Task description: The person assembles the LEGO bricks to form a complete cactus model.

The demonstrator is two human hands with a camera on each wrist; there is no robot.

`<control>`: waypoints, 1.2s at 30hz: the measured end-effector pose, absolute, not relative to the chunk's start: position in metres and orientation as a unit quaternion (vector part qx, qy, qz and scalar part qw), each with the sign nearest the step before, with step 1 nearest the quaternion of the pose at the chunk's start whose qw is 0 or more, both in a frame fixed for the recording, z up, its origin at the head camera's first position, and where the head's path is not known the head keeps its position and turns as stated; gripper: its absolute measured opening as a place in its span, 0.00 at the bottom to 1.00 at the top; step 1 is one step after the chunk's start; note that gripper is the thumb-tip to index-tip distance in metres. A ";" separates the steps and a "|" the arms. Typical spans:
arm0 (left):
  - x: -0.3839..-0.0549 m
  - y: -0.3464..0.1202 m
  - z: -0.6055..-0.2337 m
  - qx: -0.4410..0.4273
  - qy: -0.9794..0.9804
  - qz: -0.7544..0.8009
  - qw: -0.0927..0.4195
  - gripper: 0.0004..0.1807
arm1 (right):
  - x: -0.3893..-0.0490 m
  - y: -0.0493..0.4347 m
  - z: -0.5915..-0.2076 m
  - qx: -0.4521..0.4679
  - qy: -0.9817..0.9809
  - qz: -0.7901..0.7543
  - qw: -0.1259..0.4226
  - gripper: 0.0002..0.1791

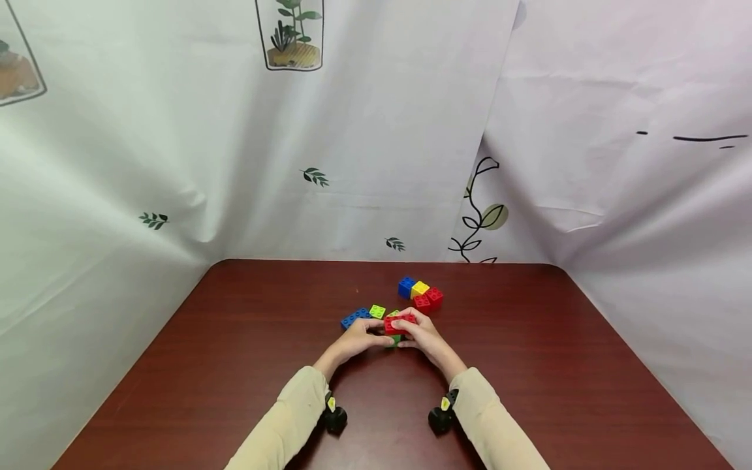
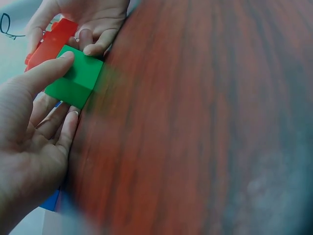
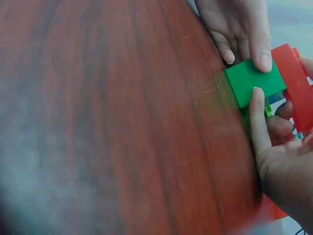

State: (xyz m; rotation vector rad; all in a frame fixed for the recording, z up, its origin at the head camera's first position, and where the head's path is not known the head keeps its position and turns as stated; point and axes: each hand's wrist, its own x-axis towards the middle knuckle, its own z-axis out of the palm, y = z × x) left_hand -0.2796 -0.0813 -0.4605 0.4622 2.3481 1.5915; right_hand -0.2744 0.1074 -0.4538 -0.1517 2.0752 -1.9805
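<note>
The left hand (image 1: 356, 337) pinched a green block (image 2: 76, 78); just above that grip, the right hand (image 1: 427, 337) pinched a red brick (image 1: 399, 324). Beyond the left grip lay a blue brick (image 1: 354, 317).

Red brick (image 2: 53, 44) above green brick (image 2: 78, 78)

My right hand (image 1: 427, 334) pinches the long red brick, which lies crosswise, studs up. Just below it and nearer me, my left hand (image 1: 356, 337) holds the blocky green brick, its smooth, plain side facing me. Whether the two are joined, I can't quite tell.
</note>
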 end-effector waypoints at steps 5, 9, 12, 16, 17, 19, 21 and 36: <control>-0.282 -0.080 -0.457 0.158 0.808 0.549 0.147 0.27 | -0.275 0.110 -0.457 -0.058 0.708 -0.693 0.125 0.13; -0.284 -0.082 -0.455 0.155 0.810 0.543 0.159 0.27 | -0.275 0.112 -0.460 -0.042 0.685 -0.717 0.121 0.08; -0.285 -0.084 -0.454 0.151 0.811 0.543 0.155 0.25 | -0.275 0.113 -0.462 -0.038 0.669 -0.732 0.124 0.04; -0.287 -0.084 -0.454 0.137 0.800 0.570 0.127 0.20 | -0.275 0.113 -0.463 -0.041 0.660 -0.739 0.125 0.04; -0.288 -0.083 -0.454 0.131 0.796 0.580 0.115 0.19 | -0.275 0.113 -0.462 -0.039 0.660 -0.740 0.125 0.04; -0.290 -0.081 -0.453 0.120 0.786 0.599 0.092 0.16 | -0.275 0.113 -0.462 -0.035 0.658 -0.742 0.125 0.04; -0.292 -0.079 -0.453 0.112 0.781 0.611 0.069 0.15 | -0.276 0.112 -0.462 -0.032 0.656 -0.744 0.124 0.04; -0.301 -0.059 -0.449 0.106 0.821 0.561 0.002 0.16 | -0.273 0.118 -0.461 -0.036 0.646 -0.751 0.132 0.05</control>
